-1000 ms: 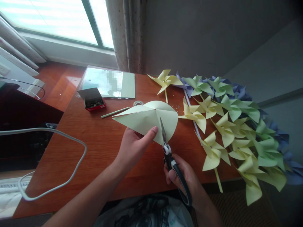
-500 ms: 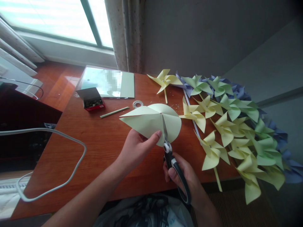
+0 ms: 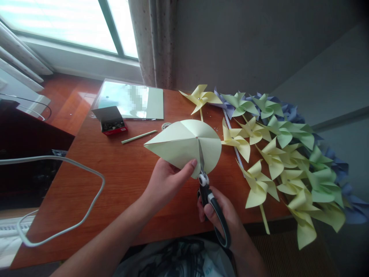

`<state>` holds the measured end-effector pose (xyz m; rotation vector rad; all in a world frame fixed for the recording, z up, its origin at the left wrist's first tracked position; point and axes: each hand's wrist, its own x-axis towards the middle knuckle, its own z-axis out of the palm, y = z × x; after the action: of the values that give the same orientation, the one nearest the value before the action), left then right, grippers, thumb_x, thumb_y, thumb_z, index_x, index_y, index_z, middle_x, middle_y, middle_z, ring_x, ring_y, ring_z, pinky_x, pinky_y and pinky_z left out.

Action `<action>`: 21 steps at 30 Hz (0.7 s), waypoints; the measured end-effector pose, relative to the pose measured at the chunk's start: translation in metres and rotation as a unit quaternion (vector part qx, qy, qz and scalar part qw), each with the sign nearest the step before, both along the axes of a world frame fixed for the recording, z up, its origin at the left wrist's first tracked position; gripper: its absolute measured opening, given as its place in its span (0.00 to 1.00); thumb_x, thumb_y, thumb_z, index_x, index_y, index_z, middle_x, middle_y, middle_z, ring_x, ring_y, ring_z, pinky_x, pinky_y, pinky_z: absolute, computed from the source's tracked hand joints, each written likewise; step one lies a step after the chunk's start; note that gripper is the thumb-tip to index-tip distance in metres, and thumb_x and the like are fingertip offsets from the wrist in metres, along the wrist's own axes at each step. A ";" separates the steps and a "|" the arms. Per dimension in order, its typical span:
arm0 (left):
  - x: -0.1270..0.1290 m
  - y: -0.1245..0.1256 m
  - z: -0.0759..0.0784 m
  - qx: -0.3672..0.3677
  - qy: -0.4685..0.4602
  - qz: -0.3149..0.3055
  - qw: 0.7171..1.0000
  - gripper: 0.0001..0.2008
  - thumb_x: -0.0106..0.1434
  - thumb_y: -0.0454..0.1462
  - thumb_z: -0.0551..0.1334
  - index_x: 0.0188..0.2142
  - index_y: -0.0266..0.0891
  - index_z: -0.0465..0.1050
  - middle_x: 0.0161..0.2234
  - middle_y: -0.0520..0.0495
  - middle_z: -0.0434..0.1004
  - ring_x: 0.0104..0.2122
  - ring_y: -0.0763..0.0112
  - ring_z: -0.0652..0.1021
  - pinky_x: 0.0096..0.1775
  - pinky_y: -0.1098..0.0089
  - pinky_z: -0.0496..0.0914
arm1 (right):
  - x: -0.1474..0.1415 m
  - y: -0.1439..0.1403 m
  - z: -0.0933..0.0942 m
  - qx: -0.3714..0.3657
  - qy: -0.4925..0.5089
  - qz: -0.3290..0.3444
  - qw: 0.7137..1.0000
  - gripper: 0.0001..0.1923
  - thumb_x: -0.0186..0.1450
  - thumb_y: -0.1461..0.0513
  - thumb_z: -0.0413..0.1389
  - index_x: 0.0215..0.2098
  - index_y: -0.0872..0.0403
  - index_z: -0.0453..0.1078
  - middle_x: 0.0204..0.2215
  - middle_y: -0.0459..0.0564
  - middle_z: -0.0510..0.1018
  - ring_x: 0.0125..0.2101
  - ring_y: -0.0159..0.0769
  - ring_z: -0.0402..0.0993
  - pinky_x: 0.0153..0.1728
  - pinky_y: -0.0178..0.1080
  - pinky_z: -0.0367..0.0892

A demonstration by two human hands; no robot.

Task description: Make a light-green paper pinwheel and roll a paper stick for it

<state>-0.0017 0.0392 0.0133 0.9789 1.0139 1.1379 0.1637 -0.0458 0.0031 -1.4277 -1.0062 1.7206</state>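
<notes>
Left hand pinches the lower edge of a pale green creased paper sheet, thumb on top, holding it up above the wooden desk. Right hand is closed around the black handles of the scissors, blades nearly shut and reaching into the sheet from its bottom edge toward the centre. Pile of yellow, green and purple paper pinwheels lies on the desk's right; small box of pins and a paper stick sit further back left.
</notes>
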 end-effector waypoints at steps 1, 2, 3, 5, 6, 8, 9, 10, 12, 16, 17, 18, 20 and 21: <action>0.000 0.000 0.000 -0.003 -0.003 -0.002 1.000 0.11 0.62 0.39 0.70 0.41 0.34 0.79 0.36 0.45 0.86 0.35 0.65 0.83 0.37 0.73 0.77 | 0.000 0.000 0.000 0.002 0.000 -0.001 1.000 0.29 0.60 0.37 0.62 0.37 0.54 0.66 0.25 0.44 0.69 0.26 0.31 0.64 0.29 0.35 0.63; 0.000 0.001 0.000 -0.006 -0.008 -0.004 1.000 0.12 0.62 0.40 0.70 0.41 0.34 0.79 0.36 0.45 0.86 0.36 0.64 0.83 0.37 0.73 0.77 | -0.001 0.000 -0.001 0.004 0.000 -0.002 1.000 0.29 0.60 0.37 0.62 0.37 0.54 0.66 0.25 0.44 0.69 0.26 0.31 0.65 0.29 0.35 0.63; -0.001 0.001 0.000 -0.009 -0.012 -0.005 1.000 0.12 0.61 0.40 0.70 0.41 0.34 0.79 0.36 0.45 0.86 0.36 0.64 0.83 0.37 0.73 0.77 | -0.001 0.000 -0.001 0.005 0.001 -0.004 1.000 0.29 0.60 0.37 0.62 0.37 0.54 0.66 0.25 0.44 0.68 0.25 0.31 0.65 0.29 0.35 0.63; -0.001 0.001 0.000 -0.012 -0.016 -0.008 1.000 0.13 0.61 0.40 0.71 0.41 0.35 0.79 0.36 0.45 0.86 0.37 0.63 0.84 0.37 0.73 0.77 | -0.002 -0.001 -0.003 0.009 0.000 -0.005 1.000 0.29 0.60 0.38 0.62 0.37 0.54 0.66 0.25 0.44 0.69 0.25 0.31 0.65 0.29 0.35 0.63; -0.001 0.001 0.001 -0.013 -0.014 -0.008 1.000 0.13 0.60 0.40 0.71 0.41 0.35 0.79 0.37 0.44 0.86 0.37 0.62 0.84 0.37 0.72 0.77 | -0.002 -0.001 -0.004 0.011 -0.001 -0.005 1.000 0.29 0.60 0.38 0.61 0.37 0.54 0.66 0.25 0.44 0.69 0.25 0.31 0.65 0.29 0.35 0.62; -0.001 0.000 0.001 -0.016 -0.006 -0.004 1.000 0.13 0.60 0.41 0.72 0.41 0.34 0.79 0.37 0.44 0.86 0.38 0.60 0.84 0.37 0.71 0.77 | -0.003 -0.002 -0.005 0.013 -0.002 -0.003 1.000 0.29 0.60 0.38 0.61 0.38 0.54 0.66 0.25 0.44 0.69 0.25 0.31 0.65 0.29 0.35 0.62; -0.001 0.000 0.002 -0.018 0.000 -0.002 1.000 0.14 0.60 0.41 0.72 0.40 0.34 0.80 0.37 0.43 0.86 0.38 0.59 0.84 0.37 0.70 0.78 | -0.003 -0.002 -0.005 0.014 -0.002 -0.002 1.000 0.29 0.61 0.38 0.61 0.38 0.54 0.66 0.25 0.44 0.69 0.25 0.31 0.65 0.28 0.35 0.62; -0.001 -0.001 0.002 -0.020 0.004 -0.001 1.000 0.14 0.60 0.42 0.72 0.41 0.34 0.80 0.37 0.43 0.86 0.38 0.58 0.84 0.38 0.69 0.78 | -0.003 -0.002 -0.006 0.014 0.000 -0.003 1.000 0.29 0.61 0.38 0.61 0.38 0.54 0.66 0.25 0.44 0.69 0.24 0.31 0.65 0.28 0.35 0.62; -0.001 -0.001 0.003 -0.019 0.010 0.001 1.000 0.15 0.60 0.43 0.72 0.41 0.34 0.80 0.38 0.42 0.86 0.38 0.58 0.84 0.37 0.68 0.78 | -0.003 -0.002 -0.007 0.014 0.000 -0.006 1.000 0.28 0.61 0.38 0.61 0.37 0.53 0.66 0.25 0.44 0.69 0.24 0.31 0.64 0.28 0.36 0.62; -0.001 -0.001 0.004 -0.015 0.016 0.004 1.000 0.15 0.59 0.44 0.71 0.40 0.34 0.80 0.37 0.41 0.86 0.37 0.58 0.84 0.37 0.68 0.78 | -0.003 -0.002 -0.008 0.022 -0.008 -0.008 1.000 0.27 0.61 0.39 0.62 0.37 0.53 0.66 0.24 0.43 0.69 0.24 0.31 0.65 0.27 0.36 0.62; -0.001 -0.001 0.004 -0.013 0.017 0.005 1.000 0.15 0.59 0.44 0.72 0.40 0.34 0.80 0.38 0.41 0.86 0.38 0.58 0.84 0.37 0.68 0.78 | -0.003 -0.002 -0.008 0.024 -0.009 -0.008 1.000 0.27 0.61 0.39 0.61 0.36 0.53 0.66 0.24 0.43 0.69 0.24 0.31 0.65 0.27 0.36 0.62; -0.001 -0.001 0.004 -0.012 0.017 0.006 1.000 0.15 0.59 0.44 0.72 0.40 0.34 0.80 0.38 0.41 0.86 0.38 0.58 0.84 0.38 0.68 0.78 | -0.004 -0.003 -0.008 0.025 -0.010 -0.009 1.000 0.28 0.61 0.39 0.61 0.36 0.53 0.65 0.24 0.43 0.69 0.23 0.31 0.64 0.27 0.35 0.62; -0.001 -0.001 0.004 -0.009 0.016 0.006 1.000 0.15 0.59 0.44 0.72 0.41 0.34 0.80 0.38 0.41 0.86 0.38 0.58 0.84 0.38 0.68 0.78 | -0.004 -0.003 -0.009 0.025 -0.012 -0.012 1.000 0.28 0.61 0.38 0.61 0.36 0.53 0.65 0.24 0.43 0.69 0.23 0.30 0.64 0.27 0.35 0.62; -0.001 -0.001 0.004 -0.009 0.016 0.005 1.000 0.15 0.59 0.44 0.72 0.40 0.34 0.80 0.38 0.41 0.86 0.38 0.58 0.84 0.38 0.68 0.78 | -0.004 -0.003 -0.009 0.024 -0.015 -0.014 0.999 0.28 0.61 0.38 0.62 0.36 0.53 0.65 0.24 0.43 0.69 0.23 0.30 0.64 0.27 0.35 0.62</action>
<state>-0.0025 0.0385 0.0169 0.9822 1.0544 1.1236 0.1597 -0.0488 -0.0062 -1.4332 -1.0317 1.6483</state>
